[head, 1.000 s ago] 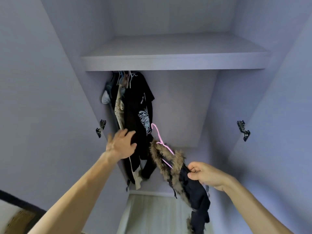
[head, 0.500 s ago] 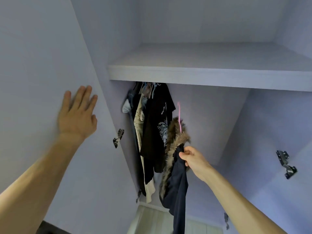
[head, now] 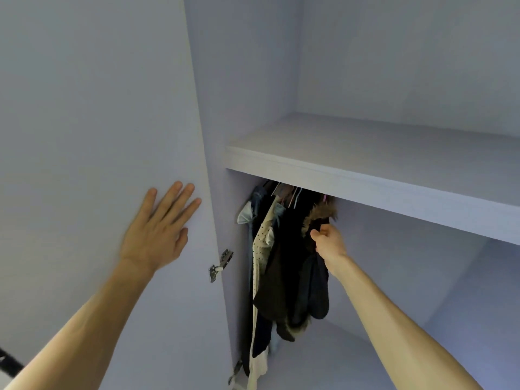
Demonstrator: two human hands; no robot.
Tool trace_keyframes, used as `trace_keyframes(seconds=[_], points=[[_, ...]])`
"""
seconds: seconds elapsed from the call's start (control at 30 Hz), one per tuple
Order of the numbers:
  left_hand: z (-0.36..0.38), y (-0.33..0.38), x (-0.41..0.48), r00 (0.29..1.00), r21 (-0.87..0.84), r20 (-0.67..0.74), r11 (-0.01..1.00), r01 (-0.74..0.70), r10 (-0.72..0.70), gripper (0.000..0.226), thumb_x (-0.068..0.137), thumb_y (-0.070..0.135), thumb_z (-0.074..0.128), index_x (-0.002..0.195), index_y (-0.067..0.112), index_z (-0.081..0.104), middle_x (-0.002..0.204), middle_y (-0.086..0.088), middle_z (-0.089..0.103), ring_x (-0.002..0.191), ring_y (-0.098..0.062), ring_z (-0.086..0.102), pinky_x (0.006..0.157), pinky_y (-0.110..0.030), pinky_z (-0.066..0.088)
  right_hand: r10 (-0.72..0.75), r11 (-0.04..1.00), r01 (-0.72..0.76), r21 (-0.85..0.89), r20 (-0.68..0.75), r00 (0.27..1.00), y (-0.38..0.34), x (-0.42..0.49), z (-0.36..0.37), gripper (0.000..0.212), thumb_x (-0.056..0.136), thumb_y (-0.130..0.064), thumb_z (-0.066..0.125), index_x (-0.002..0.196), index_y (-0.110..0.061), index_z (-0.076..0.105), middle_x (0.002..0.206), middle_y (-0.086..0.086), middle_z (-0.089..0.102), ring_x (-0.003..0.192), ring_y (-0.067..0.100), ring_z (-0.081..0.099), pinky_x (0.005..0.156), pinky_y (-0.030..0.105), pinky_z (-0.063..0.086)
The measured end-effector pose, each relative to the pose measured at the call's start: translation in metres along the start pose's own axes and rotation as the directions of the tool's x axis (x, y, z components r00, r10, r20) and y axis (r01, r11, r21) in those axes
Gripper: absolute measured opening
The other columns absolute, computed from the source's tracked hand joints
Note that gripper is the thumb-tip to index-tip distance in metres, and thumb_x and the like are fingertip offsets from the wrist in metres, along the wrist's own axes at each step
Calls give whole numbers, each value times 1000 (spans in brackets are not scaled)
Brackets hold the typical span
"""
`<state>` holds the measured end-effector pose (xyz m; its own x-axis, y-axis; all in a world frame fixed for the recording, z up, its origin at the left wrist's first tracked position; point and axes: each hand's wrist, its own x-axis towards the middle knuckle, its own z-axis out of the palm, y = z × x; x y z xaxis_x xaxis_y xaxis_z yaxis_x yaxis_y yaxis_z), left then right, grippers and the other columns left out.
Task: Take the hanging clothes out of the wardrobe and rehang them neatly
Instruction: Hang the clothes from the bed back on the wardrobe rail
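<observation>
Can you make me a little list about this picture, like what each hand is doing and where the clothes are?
place: a wardrobe with a shelf above the hanging clothes
left hand: flat on the open door, fingers straight
right hand: grips the dark jacket just under its furry collar
jacket: held up at the right of the other clothes; its hanger top is hidden under the shelf
hinge: metal, at the door's inner edge

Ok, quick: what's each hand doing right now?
Left hand: open, fingers spread flat against the wardrobe door.
Right hand: closed, gripping the fur-trimmed dark jacket just under the shelf.
</observation>
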<state>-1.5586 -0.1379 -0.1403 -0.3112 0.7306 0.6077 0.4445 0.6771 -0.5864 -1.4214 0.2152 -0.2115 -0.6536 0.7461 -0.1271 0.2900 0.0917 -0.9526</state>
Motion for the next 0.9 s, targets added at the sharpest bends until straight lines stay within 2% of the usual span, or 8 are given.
trace_keyframes(seconds=[0.13, 0.2, 0.33, 0.37, 0.43, 0.53, 0.63, 0.9], points=[[3, 0, -1, 1000, 40, -8, 999, 1, -1, 64, 97, 34, 29, 158, 19, 21, 167, -6, 10, 154, -26, 11, 123, -53, 1, 22, 999, -21, -45, 20, 1000, 2, 17, 15, 14, 99, -20, 55, 111, -14, 49, 105, 8, 58, 91, 24, 55, 87, 40, 51], [4, 1, -1, 1000, 61, -12, 998, 2, -1, 64, 97, 35, 30, 159, 19, 20, 167, -6, 10, 153, -26, 12, 123, -53, 1, 18, 995, -15, -100, 23, 1000, 13, 20, 25, 15, 101, -20, 52, 114, -14, 48, 99, 6, 55, 86, 20, 52, 80, 35, 46], [5, -1, 0, 1000, 107, -15, 994, -7, 9, 66, 97, 37, 34, 159, 21, 18, 167, -6, 10, 153, -25, 13, 124, -53, 2, -18, 980, 22, -196, 23, 1000, 26, 20, 36, 20, 102, -19, 47, 119, -8, 46, 89, 1, 52, 79, 16, 49, 79, 34, 42], [5, -1, 0, 1000, 119, -9, 993, -7, 8, 67, 97, 37, 35, 159, 21, 18, 167, -6, 10, 153, -25, 13, 123, -53, 1, -41, 974, 44, -222, 18, 999, 26, 20, 37, 23, 102, -18, 48, 122, -6, 46, 93, 3, 55, 83, 19, 52, 81, 36, 44], [6, -1, 0, 1000, 135, 9, 991, -10, 9, 68, 97, 39, 34, 160, 21, 15, 167, -6, 8, 154, -25, 11, 123, -53, -1, -98, 935, 103, -341, 31, 995, 27, 18, 38, 38, 102, -21, 50, 135, -6, 42, 120, 13, 57, 102, 30, 58, 91, 40, 47], [6, 0, -1, 1000, 158, 26, 987, -8, 3, 68, 98, 41, 30, 160, 21, 12, 167, -6, 4, 154, -26, 8, 123, -53, -3, -108, 801, 163, -576, 128, 986, 33, 14, 43, 68, 101, -28, 52, 156, -10, 16, 150, 20, 34, 125, 39, 52, 98, 42, 46], [4, 1, -2, 999, 165, 39, 986, -7, 1, 67, 98, 41, 29, 160, 21, 10, 167, -7, 3, 154, -26, 6, 123, -53, -3, -93, 748, 191, -636, 185, 978, 29, 16, 52, 75, 101, -30, 51, 158, -9, 7, 152, 20, 34, 126, 37, 52, 98, 41, 46], [-2, 0, -1, 996, 53, 89, 999, -2, -2, 69, 96, 38, 34, 159, 18, 16, 167, -9, 3, 154, -28, 4, 124, -54, 1, -7, 795, 165, -584, 263, 965, 24, 16, 45, 89, 95, -32, 61, 158, -10, 1, 147, 18, 45, 125, 33, 55, 103, 40, 48]])
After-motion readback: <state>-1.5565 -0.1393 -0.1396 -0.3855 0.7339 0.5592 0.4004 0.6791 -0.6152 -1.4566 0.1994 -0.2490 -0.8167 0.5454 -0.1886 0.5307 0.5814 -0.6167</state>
